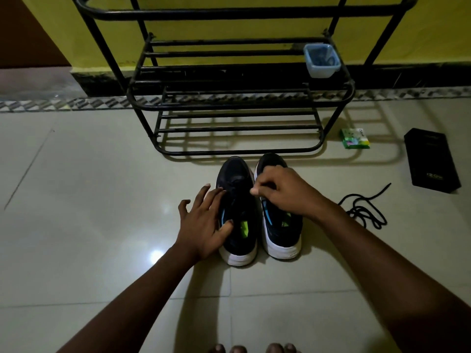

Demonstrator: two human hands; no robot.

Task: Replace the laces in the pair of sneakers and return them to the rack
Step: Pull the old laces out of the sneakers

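sneakers (pixel 257 212) on pale tiled floor (pixel 76 200) before black rack (pixel 237 98), yellow wall (pixel 254 29), left hand (pixel 204 225) spread open, right hand (pixel 283 192) pinching tongue

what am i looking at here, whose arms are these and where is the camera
There is no machine here. The one picture comes from a wide-angle camera worn on a person's head, looking down at their own bare arms, with their toes at the bottom edge.

On the tiled floor stand two dark sneakers with white soles. The left hand, fingers spread, rests on the left sneaker. The right hand is curled over the right sneaker, fingers pinched at its lace area; what it grips is hidden.

Behind them stands a black metal shoe rack bearing a small blue plastic container. To the right lie a loose black lace, a green packet and a black box.
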